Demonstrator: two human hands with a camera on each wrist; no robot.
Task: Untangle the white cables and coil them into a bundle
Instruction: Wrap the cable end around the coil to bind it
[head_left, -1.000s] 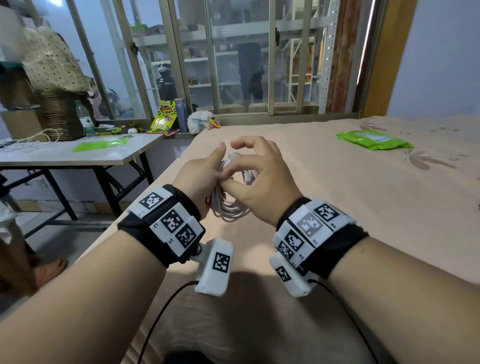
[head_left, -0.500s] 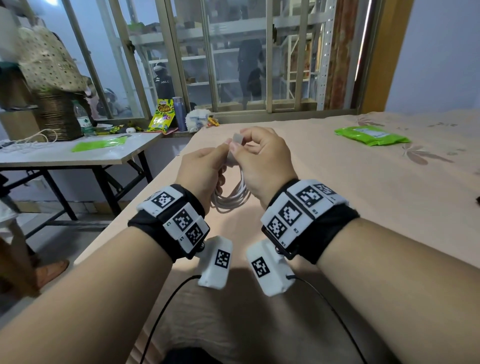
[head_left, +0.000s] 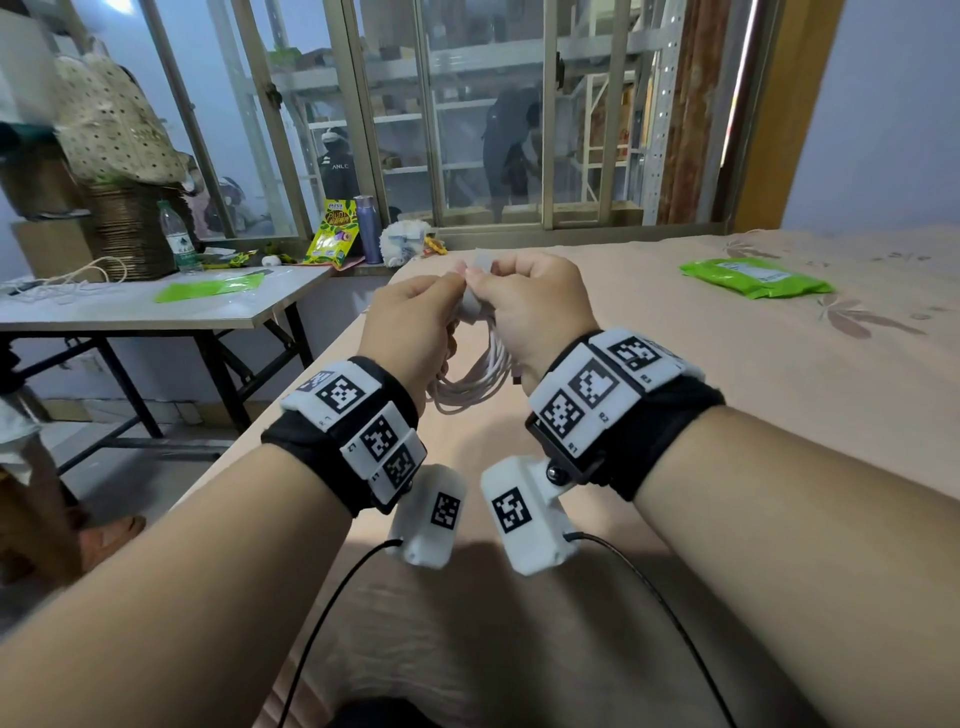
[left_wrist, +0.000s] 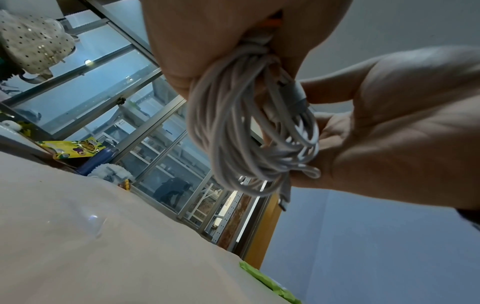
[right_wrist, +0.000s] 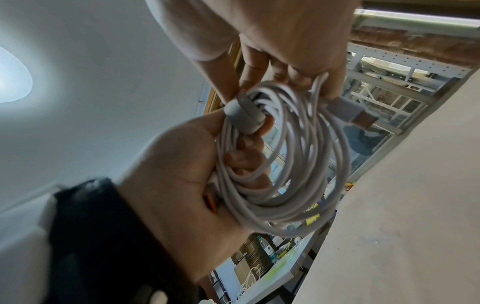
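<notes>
A coil of white cable (head_left: 470, 376) hangs between both hands above the peach bedsheet (head_left: 727, 415). My left hand (head_left: 415, 314) grips the coil's left side, its fingers curled through the loops (right_wrist: 244, 162). My right hand (head_left: 524, 296) pinches the top of the coil, where a grey strap (right_wrist: 242, 117) wraps round the strands. A grey USB plug (right_wrist: 355, 117) sticks out from the coil under the right fingers. In the left wrist view the bundle (left_wrist: 233, 127) dangles from the left hand (left_wrist: 207, 41), and the right hand (left_wrist: 389, 127) holds its far side.
A green packet (head_left: 756, 278) lies on the bed at the far right. Left of the bed's edge stands a folding table (head_left: 130, 317) with a green sheet, a water bottle (head_left: 176, 239) and more white cables (head_left: 67, 280). The window sill behind holds a snack bag (head_left: 332, 236).
Both hands have risen a little with the coil. The right hand's fingers, spread over the coil a second ago, now curl and pinch at its top by the grey strap.
</notes>
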